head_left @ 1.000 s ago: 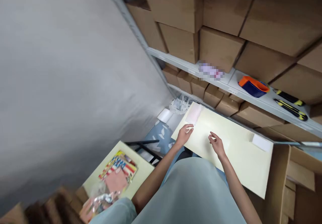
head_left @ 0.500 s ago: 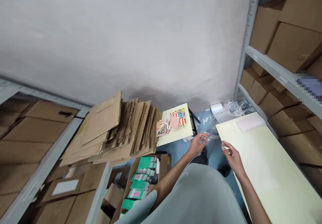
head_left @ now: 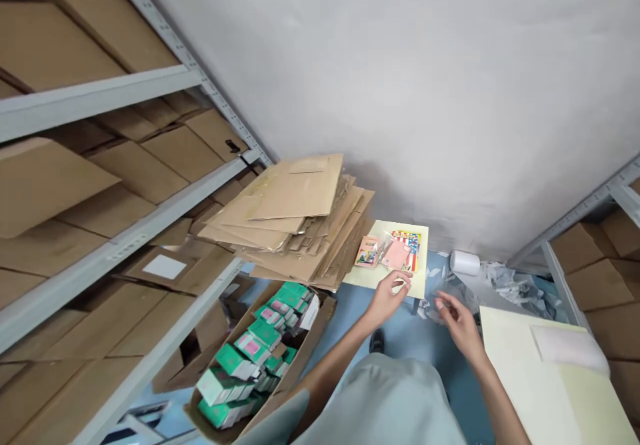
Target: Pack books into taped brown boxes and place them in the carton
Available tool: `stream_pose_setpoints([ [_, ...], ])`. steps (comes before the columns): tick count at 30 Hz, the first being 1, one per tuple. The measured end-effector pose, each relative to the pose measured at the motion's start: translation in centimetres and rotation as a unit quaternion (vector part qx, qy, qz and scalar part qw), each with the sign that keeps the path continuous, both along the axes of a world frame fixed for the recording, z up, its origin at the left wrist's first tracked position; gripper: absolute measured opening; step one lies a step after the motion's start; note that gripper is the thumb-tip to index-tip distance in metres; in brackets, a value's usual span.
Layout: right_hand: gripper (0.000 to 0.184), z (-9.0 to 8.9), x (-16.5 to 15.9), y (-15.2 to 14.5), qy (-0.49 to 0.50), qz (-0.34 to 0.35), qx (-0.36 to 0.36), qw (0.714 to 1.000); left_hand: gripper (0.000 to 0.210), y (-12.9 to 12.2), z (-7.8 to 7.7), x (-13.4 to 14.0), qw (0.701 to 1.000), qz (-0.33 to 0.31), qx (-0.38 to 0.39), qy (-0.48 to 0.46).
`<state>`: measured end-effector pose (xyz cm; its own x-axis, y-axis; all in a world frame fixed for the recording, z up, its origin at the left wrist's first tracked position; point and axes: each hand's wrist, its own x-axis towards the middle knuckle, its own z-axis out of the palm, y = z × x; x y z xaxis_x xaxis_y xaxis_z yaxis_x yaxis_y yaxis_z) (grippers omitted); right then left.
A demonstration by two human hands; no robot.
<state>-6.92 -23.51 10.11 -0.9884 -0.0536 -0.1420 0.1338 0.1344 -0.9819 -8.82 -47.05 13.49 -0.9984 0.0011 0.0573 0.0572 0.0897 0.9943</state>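
My left hand point(head_left: 387, 300) hangs in the air near the front edge of a small pale table point(head_left: 363, 277). Its fingers are loosely bent, the thumb apart from them, and I see nothing held. On that table lie a pink packet with a picture point(head_left: 367, 251), a pink item in clear wrap point(head_left: 397, 255) and a colourful printed sheet point(head_left: 414, 245). My right hand point(head_left: 459, 325) is raised over the floor, left of a larger pale table point(head_left: 520, 378). Its fingers are apart and empty. A white, flat-looking bundle point(head_left: 570, 347) rests on the larger table.
Flattened cardboard point(head_left: 295, 195) is stacked left of the small table. Below it, an open carton point(head_left: 320, 328) holds several green boxes point(head_left: 265, 331). Shelves with cartons point(head_left: 165, 158) line both sides. A white roll point(head_left: 465, 262) and crumpled plastic point(head_left: 523, 288) lie near the wall.
My view has turned left, so the shelves, cardboard and small table appear farther right. My left hand now appears in front of the small table; my right hand appears farther from the larger table.
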Motion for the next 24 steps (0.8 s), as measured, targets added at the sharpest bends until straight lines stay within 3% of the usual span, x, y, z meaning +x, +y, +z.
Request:
stream_pose_setpoints([
  [7, 0.073, 4.5, -8.0, -12.8, 0.051, 0.084, 0.045, 0.994, 0.030, -15.0, 1.8, -3.2, 0.990, 0.127, 0.042, 0.053],
  [12, 0.064, 7.5, -13.5, -22.9, 0.083, 0.159, 0.043, 0.983, 0.035, -22.3, 2.8, -3.4, 0.975, 0.199, 0.066, 0.079],
  [18, 0.067, 9.9, -17.6, -33.4, 0.074, 0.164, 0.023, 0.983, 0.054, -25.7, 2.7, -2.1, 0.966, 0.225, 0.106, 0.069],
  [24, 0.059, 10.8, -18.3, -37.8, 0.039, 0.182, -0.035, 0.982, 0.068, -26.2, 2.3, -1.3, 0.957, 0.205, 0.203, 0.033],
])
